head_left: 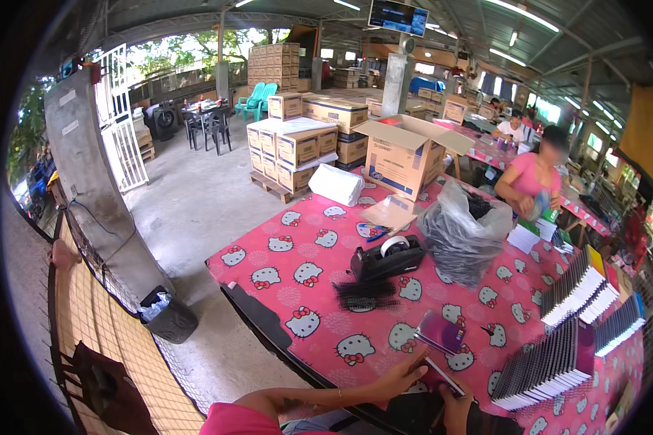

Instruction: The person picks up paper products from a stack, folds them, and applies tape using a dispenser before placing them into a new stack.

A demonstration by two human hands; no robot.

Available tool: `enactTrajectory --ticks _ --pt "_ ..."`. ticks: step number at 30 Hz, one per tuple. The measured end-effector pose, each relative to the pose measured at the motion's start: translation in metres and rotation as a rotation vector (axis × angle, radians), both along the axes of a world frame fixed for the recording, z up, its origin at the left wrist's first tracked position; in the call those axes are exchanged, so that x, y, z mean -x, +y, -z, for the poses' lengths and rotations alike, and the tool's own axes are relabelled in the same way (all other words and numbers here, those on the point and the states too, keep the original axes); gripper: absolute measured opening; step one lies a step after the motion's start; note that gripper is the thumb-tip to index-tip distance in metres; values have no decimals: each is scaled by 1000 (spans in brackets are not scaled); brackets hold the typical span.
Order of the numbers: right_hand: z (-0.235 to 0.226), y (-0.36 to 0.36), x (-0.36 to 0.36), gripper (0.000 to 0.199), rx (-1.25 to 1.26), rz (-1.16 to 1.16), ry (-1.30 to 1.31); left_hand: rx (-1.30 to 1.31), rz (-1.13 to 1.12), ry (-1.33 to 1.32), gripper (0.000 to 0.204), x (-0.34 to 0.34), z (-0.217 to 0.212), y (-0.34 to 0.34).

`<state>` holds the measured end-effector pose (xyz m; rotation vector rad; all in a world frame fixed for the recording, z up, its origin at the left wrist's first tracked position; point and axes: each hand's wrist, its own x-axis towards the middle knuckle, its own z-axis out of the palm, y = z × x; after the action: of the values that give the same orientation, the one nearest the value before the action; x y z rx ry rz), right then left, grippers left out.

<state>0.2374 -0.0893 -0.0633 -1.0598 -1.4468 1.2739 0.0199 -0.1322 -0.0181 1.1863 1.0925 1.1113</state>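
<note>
Near the front edge of the table, my left hand [406, 375] is closed on one end of a small purple notebook [435, 375]. My right hand [458, 401] grips its other end, so the notebook is tilted between both hands. Just beyond it, another purple notebook [441, 332] lies flat on the pink patterned tablecloth [326, 272]. Farther off is a loose pile of black binding coils [365, 293], beside a black tape dispenser [388, 259]. A clear plastic bag [463, 235] full of dark coils stands to its right.
Stacks of spiral notebooks [548, 368] stand at the right. An open cardboard box [406, 156] and a white wrapped bundle [337, 185] are at the far edge. A co-worker [537, 174] handles notebooks across the table. A black bin [168, 316] stands on the floor at left.
</note>
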Motion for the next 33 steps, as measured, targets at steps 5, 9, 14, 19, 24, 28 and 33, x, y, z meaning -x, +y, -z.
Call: enactTrajectory --ticks 5,9,14,19,24,28,33 --pt "2 -7 -6 28 1 94 51 128 158 -4 60 0 1 14" --pt "-7 -10 -8 28 30 -4 -71 -75 91 -128 58 -7 32 7" --pt "-15 -8 -1 25 -5 0 -61 -160 -113 -17 55 -18 36 9" --pt "-18 -12 -11 27 -31 -3 -69 42 -234 106 38 8 -2 11" --pt "-3 -6 -15 29 27 -29 -93 -265 -216 337 26 34 2 22" --pt "-6 -12 -7 29 -14 17 24 -429 -142 419 22 25 10 22" --pt "2 -9 -15 32 30 2 -48 -768 -233 760 31 18 0 22"
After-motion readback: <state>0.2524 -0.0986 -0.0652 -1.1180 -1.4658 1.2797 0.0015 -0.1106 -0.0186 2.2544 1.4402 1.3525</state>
